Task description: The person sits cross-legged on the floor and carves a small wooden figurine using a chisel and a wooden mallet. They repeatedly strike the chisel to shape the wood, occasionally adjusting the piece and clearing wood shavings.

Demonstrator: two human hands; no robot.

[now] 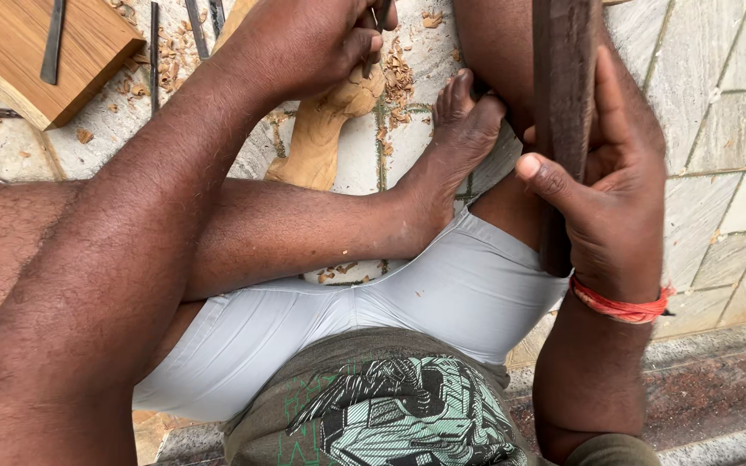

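Note:
My left hand (308, 39) is closed around a thin metal chisel (378, 22) at the top of the view, its tip against a pale carved piece of wood (321, 138) lying on the tiled floor. My right hand (610, 181) grips a long dark wooden mallet (563, 86) held upright, thumb across its front. A red thread bracelet (622, 306) circles that wrist. My bare foot (459, 142) rests beside the carved wood, my leg crossing the view beneath the left forearm.
A flat wooden block (41, 52) with a metal tool (52, 43) on it lies at top left. Several more metal chisels (155, 52) and wood chips (399, 82) scatter the stone tiles (727, 129). A stone step edge (718, 380) runs at lower right.

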